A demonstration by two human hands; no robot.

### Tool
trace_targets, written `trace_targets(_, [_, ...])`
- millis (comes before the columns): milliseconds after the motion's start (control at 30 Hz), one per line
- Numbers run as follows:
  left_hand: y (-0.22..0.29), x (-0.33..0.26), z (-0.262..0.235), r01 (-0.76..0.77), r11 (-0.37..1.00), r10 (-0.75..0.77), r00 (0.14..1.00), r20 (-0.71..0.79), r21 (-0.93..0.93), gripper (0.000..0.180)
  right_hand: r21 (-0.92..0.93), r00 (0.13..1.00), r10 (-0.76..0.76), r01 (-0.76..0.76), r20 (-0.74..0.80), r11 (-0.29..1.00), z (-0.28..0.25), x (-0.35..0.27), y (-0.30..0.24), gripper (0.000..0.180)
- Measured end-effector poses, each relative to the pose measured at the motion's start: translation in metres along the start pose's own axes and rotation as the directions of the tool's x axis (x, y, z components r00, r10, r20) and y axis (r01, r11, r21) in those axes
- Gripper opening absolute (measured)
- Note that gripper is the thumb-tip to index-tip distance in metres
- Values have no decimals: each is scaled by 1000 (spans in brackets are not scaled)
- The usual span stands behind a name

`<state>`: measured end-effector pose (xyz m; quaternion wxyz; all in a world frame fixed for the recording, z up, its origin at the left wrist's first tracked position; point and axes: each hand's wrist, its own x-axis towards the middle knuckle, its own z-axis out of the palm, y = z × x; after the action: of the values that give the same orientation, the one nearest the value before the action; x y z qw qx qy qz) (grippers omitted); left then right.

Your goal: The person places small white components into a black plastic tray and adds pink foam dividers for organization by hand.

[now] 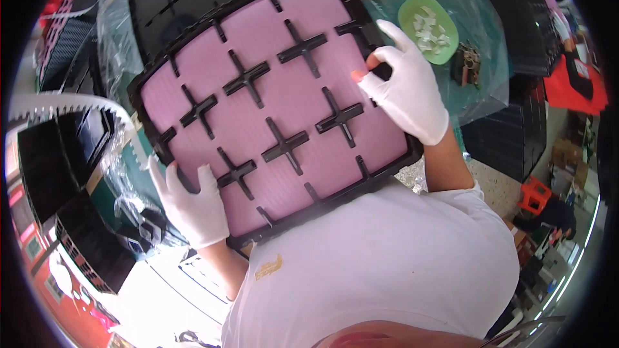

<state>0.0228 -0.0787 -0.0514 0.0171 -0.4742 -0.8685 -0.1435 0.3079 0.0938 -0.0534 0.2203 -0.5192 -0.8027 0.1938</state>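
In the head view I see the left hand straddling the left edge of a black tray with pink lining, held before the white shirt, and the right hand curling over its right edge, though how firmly either one is grasping I cannot tell.

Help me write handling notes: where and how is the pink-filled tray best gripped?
Probably by opposite rims of the tray, left hand from the left, right hand from the right: its wide frame leaves black edges around the pink surface.
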Motion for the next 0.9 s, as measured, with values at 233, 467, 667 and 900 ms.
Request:
trace_targets(233, [-21,7,5,41,964,-55,997,-49,-263,30,164,1000,9,-12,18,986,5,9,2,22])
trace_targets(467, [-13,-10,2,34,994,-46,992,-115,-107,37,-316,993,-112,92,-46,944,-4,-15,-16,42])
trace_targets(667, [-6,-7,14,33,996,-38,997,-68,-77,43,-165,983,-65,36,-173,986,-19,-12,-8,36])
trace_targets(900, [-27,4,5,294,900,-238,950,202,-322,15,-154,992,-86,72,-88,986,-19,-14,-10,35])
